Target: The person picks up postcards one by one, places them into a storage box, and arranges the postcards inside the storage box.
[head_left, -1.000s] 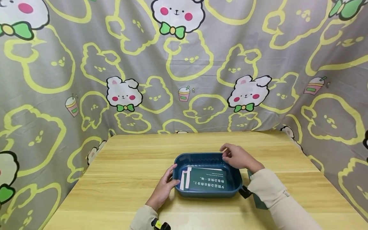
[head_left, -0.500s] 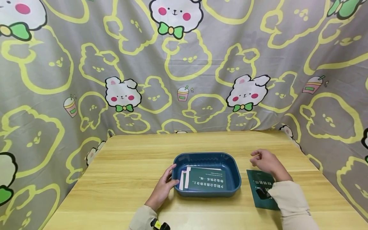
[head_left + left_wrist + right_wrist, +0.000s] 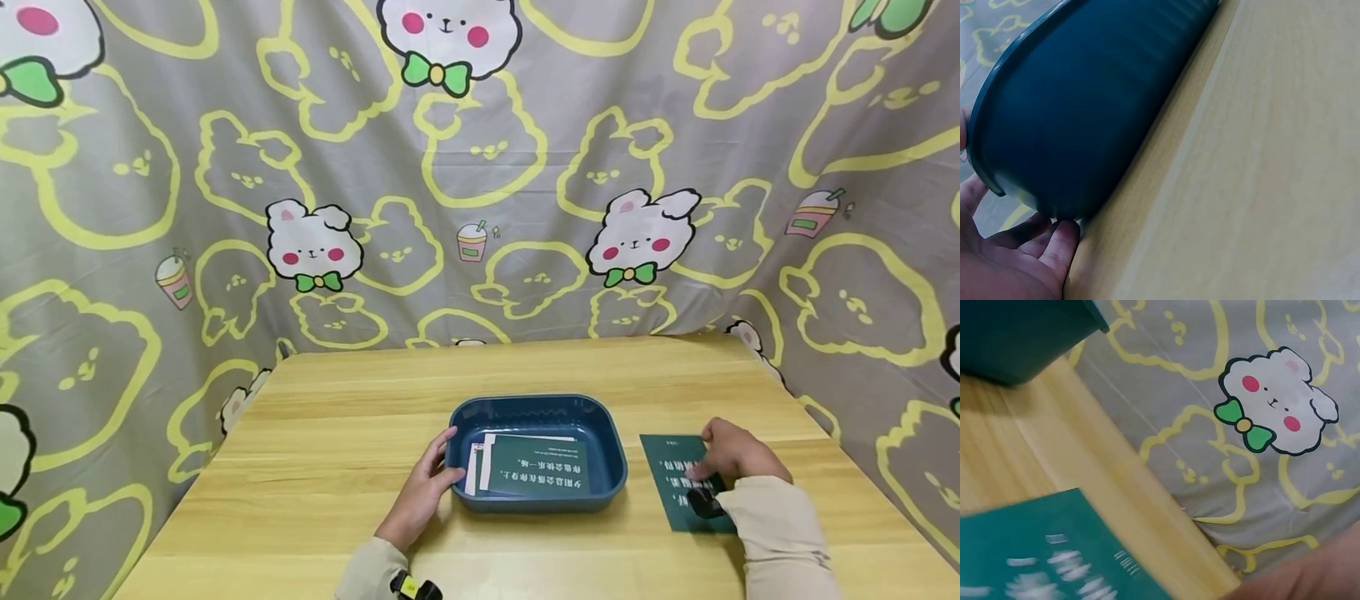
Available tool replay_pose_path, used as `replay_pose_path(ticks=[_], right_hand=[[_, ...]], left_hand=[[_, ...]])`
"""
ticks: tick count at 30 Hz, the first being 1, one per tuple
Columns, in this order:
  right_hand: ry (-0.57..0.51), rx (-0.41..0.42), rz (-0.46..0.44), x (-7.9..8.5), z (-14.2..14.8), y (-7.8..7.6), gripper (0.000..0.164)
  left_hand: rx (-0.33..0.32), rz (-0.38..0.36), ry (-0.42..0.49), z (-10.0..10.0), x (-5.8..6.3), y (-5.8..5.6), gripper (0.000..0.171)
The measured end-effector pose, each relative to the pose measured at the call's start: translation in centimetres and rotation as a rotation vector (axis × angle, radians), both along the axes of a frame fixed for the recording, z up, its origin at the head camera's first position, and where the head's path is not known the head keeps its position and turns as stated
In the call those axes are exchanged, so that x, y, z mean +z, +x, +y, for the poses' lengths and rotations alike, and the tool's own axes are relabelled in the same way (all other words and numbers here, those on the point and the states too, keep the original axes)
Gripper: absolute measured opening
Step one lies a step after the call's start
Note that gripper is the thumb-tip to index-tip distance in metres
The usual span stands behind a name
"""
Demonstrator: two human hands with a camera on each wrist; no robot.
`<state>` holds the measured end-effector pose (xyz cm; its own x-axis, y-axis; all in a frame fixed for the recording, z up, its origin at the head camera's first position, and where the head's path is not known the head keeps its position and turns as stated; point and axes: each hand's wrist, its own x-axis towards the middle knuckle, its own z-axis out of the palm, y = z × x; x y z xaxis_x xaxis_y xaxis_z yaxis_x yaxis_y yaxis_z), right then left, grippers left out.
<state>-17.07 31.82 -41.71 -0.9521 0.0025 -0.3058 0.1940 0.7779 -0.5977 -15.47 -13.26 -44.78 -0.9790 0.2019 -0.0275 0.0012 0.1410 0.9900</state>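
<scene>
A dark blue plastic box (image 3: 540, 504) stands on the table, with several cards inside; the top one is a green card (image 3: 540, 467) with white writing. My left hand (image 3: 420, 492) holds the box's left end, thumb at the rim and fingers along the outer wall. In the left wrist view, fingers (image 3: 1060, 244) touch the box (image 3: 1079, 112) low down. To the right of the box is another green card (image 3: 675, 492) with white writing. My right hand (image 3: 738, 454) grips it at its right edge, thumb over its face; the right wrist view shows the card (image 3: 1054, 544) blurred, the fingertips out of view.
The wooden table (image 3: 360, 400) reaches back to a grey curtain (image 3: 525, 225) printed with yellow outlines and white bunnies. The curtain also encloses the left and right sides. A black wrist camera (image 3: 705, 500) covers part of the right-hand card.
My right hand has moved from the box's far right corner rightward and down to the green card, which has shifted slightly. My left hand stays on the box.
</scene>
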Motion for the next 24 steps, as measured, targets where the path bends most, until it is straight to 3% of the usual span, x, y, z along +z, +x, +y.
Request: replay_pose_path(ticks=[3, 10, 15, 18, 24], right_hand=[[0.02, -0.025, 0.076, -0.3, -0.1, -0.3, 0.061], [0.158, -0.072, -0.03, 0.7, -0.6, 0.0, 0.075], [0.158, -0.069, -0.023, 0.7, -0.9, 0.0, 0.061], [0.115, -0.07, -0.022, 0.5, -0.7, -0.2, 0.061], [-0.127, -0.123, 0.015, -0.1, -0.1, -0.5, 0.047]], left_hand=[[-0.001, 0.001, 0.007, 0.0, 0.0, 0.0, 0.059], [-0.01, 0.001, 0.016, -0.1, -0.3, 0.1, 0.059], [-0.005, -0.003, 0.003, -0.2, -0.4, -0.1, 0.058], [-0.008, 0.0, 0.0, -0.2, -0.4, -0.2, 0.058], [-0.012, 0.011, 0.019, -0.1, -0.3, -0.2, 0.059]])
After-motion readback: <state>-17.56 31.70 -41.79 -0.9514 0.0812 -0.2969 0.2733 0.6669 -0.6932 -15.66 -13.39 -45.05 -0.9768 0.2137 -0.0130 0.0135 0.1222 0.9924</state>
